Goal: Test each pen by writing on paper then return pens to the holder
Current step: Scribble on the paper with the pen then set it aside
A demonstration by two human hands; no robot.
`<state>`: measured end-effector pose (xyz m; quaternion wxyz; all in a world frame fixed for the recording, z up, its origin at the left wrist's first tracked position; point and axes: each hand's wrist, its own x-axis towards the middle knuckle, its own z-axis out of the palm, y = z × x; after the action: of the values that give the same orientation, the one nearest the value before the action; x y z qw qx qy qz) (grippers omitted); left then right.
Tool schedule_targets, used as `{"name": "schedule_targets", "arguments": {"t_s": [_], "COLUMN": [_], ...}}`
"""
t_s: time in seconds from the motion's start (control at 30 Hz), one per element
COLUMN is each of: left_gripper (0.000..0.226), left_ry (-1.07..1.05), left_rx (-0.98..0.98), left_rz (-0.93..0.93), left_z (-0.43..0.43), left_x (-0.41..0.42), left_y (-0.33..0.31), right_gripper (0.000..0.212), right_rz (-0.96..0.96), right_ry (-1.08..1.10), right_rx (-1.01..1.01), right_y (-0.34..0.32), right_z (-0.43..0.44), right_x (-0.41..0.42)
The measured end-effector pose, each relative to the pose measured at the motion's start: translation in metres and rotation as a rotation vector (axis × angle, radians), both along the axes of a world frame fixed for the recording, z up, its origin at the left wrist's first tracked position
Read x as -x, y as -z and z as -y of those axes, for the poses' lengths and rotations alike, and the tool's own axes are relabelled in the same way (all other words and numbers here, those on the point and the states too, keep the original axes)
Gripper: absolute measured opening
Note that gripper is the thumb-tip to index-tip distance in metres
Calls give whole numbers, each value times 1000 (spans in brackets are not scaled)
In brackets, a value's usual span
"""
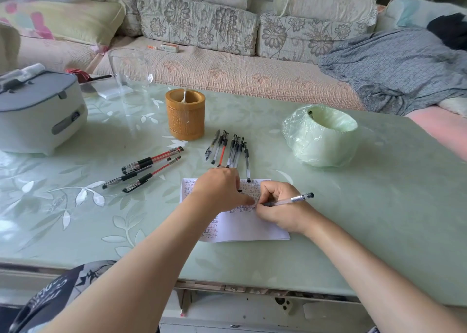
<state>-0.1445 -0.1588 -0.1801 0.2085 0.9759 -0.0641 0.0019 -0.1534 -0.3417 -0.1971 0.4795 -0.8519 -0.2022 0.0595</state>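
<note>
Holder: a bamboo holder (185, 116) stands upright toward the back of the tabletop (379, 206); a thin pale stick leans inside against its rim.
Pens by the holder: a row of clear pens (228, 150) lies just in front and to the right of it, packed side by side, one with a red refill.
Red pens: four red pens (146, 168) with black grips lie in a loose fan to the left, apart from the row.
Paper: a white paper (242, 227) lies near the front edge, covered in rows of small written marks.
Right hand: the right hand (276, 206) pinches a clear pen (290, 199) between thumb and fingers, tip down on the paper, black end pointing right.
Left hand: the left hand (219, 188) rests knuckles-up on the paper's top left; its fingers are tucked under, a small dark bit shows beside them, and I cannot tell whether they pinch it.
Other vessels: a clear glass vase (130, 79) stands behind and left of the holder; a white box with a grey lid (38, 110) sits at the left edge.
Open room: patterned cover stretches between the paper and a green plastic-wrapped roll (321, 135) on the right.
Surface: pale green glossy cover with a leaf print.
Room: a floral sofa (227, 72) runs behind the far edge, with a grey blanket (391, 72) at its right.
</note>
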Motion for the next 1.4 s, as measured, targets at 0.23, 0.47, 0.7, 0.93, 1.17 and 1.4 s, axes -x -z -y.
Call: {"name": "schedule_targets", "arguments": {"t_s": [0.23, 0.47, 0.7, 0.93, 1.17, 1.4], "left_gripper": [48, 47, 48, 48, 49, 48], "left_ry": [-8, -3, -7, -3, -3, -5], "left_rx": [-2, -4, 5, -1, -9, -11], "left_rz": [-7, -11, -15, -11, -19, -35], "left_z": [0, 0, 0, 0, 0, 0], "left_x": [0, -1, -1, -1, -1, 1], "left_y": [0, 1, 1, 1, 0, -2], "right_gripper": [13, 14, 12, 13, 10, 12], "right_rz": [10, 40, -1, 21, -6, -26], "right_ry": [9, 16, -14, 5, -18, -19], "right_rx": [27, -8, -1, -1, -4, -14], "right_y": [2, 3, 1, 1, 1, 1], "right_z": [-1, 1, 1, 1, 1, 0], "right_x": [1, 2, 2, 3, 3, 3]}}
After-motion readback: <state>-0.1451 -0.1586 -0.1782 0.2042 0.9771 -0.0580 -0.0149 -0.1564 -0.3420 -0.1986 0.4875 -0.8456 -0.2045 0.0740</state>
